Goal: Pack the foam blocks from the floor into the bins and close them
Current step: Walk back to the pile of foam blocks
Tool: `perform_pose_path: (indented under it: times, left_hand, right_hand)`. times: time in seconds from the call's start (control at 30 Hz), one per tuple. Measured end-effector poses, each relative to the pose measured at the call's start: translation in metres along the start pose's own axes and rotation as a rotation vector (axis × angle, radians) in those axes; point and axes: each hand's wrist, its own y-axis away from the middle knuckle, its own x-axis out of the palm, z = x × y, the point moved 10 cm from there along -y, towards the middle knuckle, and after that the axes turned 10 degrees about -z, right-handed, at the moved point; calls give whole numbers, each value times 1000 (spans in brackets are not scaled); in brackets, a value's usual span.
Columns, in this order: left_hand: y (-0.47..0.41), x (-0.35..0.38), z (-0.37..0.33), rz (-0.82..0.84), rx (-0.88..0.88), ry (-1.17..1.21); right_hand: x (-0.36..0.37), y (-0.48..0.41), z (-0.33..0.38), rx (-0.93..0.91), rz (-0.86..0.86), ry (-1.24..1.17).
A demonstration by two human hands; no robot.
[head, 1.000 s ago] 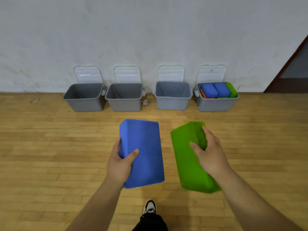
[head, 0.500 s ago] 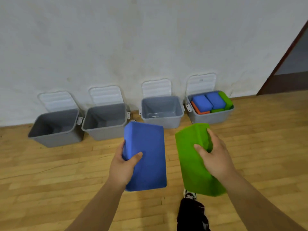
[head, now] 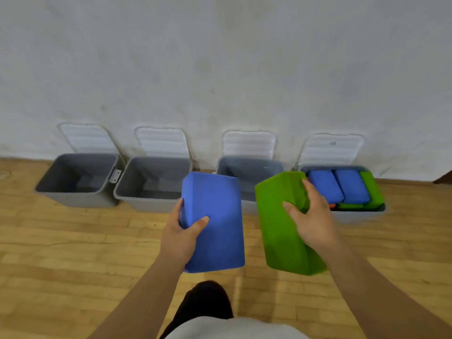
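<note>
My left hand (head: 181, 234) grips a blue foam block (head: 215, 216) by its left edge. My right hand (head: 311, 220) grips a green foam block (head: 278, 231) from its right side. Both blocks hang in the air in front of a row of grey bins along the wall, all with lids raised. The far-left bin (head: 73, 199), the second bin (head: 144, 204) and the third bin (head: 249, 165) hold no blocks. The right bin (head: 359, 215) is packed with blue, green and orange blocks. The held blocks cover part of the third bin.
A white wall rises right behind the bins, with the white lids (head: 247, 144) leaning against it. The floor is wooden planks (head: 73, 253). My dark trouser leg (head: 205, 302) shows at the bottom centre. A dark door frame edge (head: 444, 177) sits at the far right.
I have moved closer to the bins, which now look larger and level in view. Both hands still carry their blocks, held the same way.
</note>
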Motion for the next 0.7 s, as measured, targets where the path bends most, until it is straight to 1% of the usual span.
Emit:
perform_pose_path:
  times: [0.07, 0.27, 0.37, 0.47, 0.6, 0.7]
  left_hand:
    - [-39, 22, -12, 4, 10, -27]
    - [-187, 120, -28, 97, -24, -79]
    - [-269, 180, -30, 173, -65, -135]
    - [-333, 231, -33, 249, -107, -253]
    - [-403, 290, -11, 364, -137, -410]
    - [-450, 333, 32, 402, -183, -490]
  right_hand:
    - [15, -40, 2, 2, 8, 10]
    - [74, -168, -18, 101, 3, 39]
    - [108, -231, -36, 202, 5, 53]
    - [136, -287, -53, 295, -9, 77]
    - [180, -358, -88, 381, -20, 125]
    - [229, -407, -132, 431, 5, 156]
